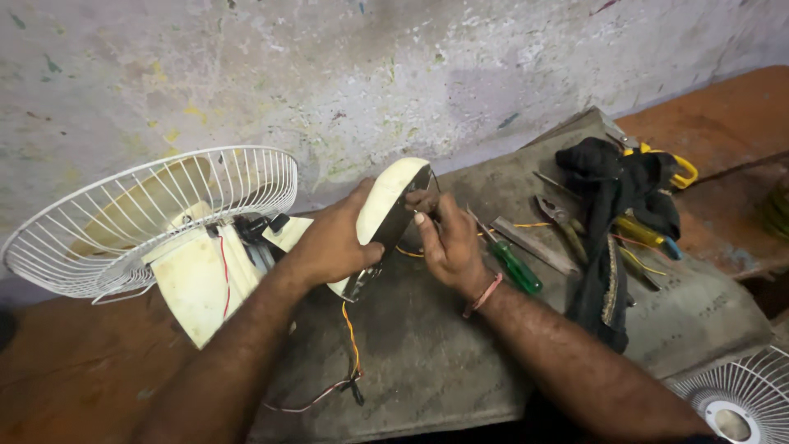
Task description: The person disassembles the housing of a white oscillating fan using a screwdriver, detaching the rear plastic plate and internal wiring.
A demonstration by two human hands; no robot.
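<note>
The left hand (pixel 333 242) wraps around the cream plastic fan base cover (pixel 386 205), held tilted above the grey desk (pixel 427 362). The right hand (pixel 448 242), at three o'clock of it, pinches something small at its dark underside. Steady grip helps; the orange and red wires (pixel 352 345) hang at six o'clock, best kept slack.

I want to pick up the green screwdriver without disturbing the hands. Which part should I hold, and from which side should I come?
Grip the green handle of the screwdriver, coming from the lower right. The handle is the thick end and lies bare on the grey mat, pointing that way. Its thin shaft runs up-left close behind the right hand, so that end is probably crowded.
</note>
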